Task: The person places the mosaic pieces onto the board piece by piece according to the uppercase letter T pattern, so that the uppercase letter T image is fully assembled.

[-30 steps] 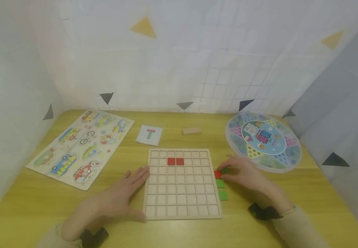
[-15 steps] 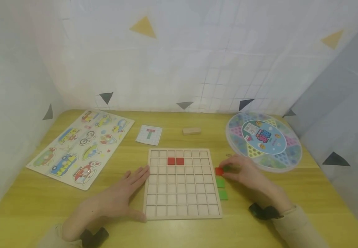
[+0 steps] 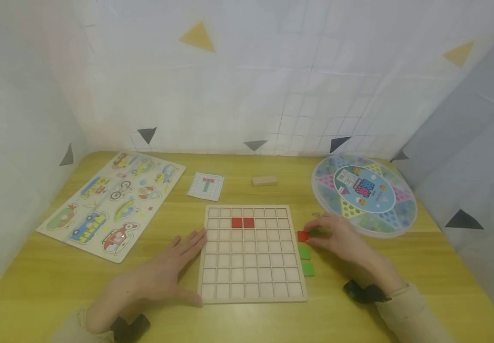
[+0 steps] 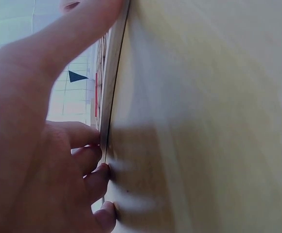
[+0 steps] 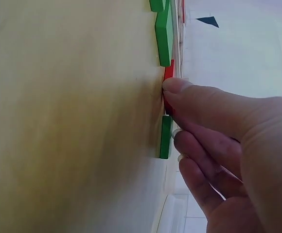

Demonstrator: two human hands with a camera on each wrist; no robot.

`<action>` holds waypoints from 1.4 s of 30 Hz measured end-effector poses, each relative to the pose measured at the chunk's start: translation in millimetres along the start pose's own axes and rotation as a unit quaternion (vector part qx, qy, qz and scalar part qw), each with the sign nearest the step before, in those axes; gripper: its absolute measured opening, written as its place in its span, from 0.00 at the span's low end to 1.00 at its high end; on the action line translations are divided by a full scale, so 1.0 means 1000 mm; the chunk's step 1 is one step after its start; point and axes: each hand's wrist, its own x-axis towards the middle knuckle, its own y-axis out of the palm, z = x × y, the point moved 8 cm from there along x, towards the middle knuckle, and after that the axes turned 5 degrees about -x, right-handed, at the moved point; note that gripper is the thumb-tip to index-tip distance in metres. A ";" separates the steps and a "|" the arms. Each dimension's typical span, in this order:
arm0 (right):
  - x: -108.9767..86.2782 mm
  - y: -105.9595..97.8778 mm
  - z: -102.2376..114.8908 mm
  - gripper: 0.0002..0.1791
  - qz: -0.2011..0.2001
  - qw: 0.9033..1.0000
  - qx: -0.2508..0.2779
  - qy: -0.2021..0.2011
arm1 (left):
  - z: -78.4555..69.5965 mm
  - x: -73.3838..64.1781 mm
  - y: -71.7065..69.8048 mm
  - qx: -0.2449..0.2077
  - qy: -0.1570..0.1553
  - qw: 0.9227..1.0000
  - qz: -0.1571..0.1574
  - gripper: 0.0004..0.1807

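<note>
A square wooden grid board (image 3: 251, 261) lies on the table, with two red tiles (image 3: 242, 222) side by side in its second row from the back. My left hand (image 3: 161, 274) rests along the board's left edge, fingers extended, thumb at the near corner. Just right of the board, my right hand (image 3: 339, 238) pinches a loose red tile (image 3: 302, 236) between thumb and fingers. In the right wrist view the thumb covers part of this red tile (image 5: 168, 72). A green tile (image 5: 165, 138) lies beside it, under the fingers; two more green tiles (image 3: 304, 253) lie nearer me.
A picture card (image 3: 205, 186) with a red and green T pattern and a small wooden block (image 3: 264, 181) lie behind the board. At left is a vehicle puzzle board (image 3: 114, 205); at right, a round game board (image 3: 364, 190) close to my right hand.
The loose red tile has shifted slightly right and back, away from the board's edge, with my right fingers on it. My left hand has stayed still.
</note>
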 end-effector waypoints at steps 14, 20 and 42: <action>0.000 0.000 0.000 0.16 -0.014 1.000 0.002 -0.006 | 0.001 0.000 0.000 0.006 -0.001 1.000 0.001 0.71; 0.005 -0.010 0.012 0.16 -0.025 0.999 0.027 -0.003 | 0.000 0.000 -0.001 0.004 0.001 1.000 0.000 0.71; 0.077 0.009 0.095 0.11 0.009 0.996 0.087 -0.020 | 0.001 0.000 0.000 -0.007 -0.002 1.000 0.001 0.71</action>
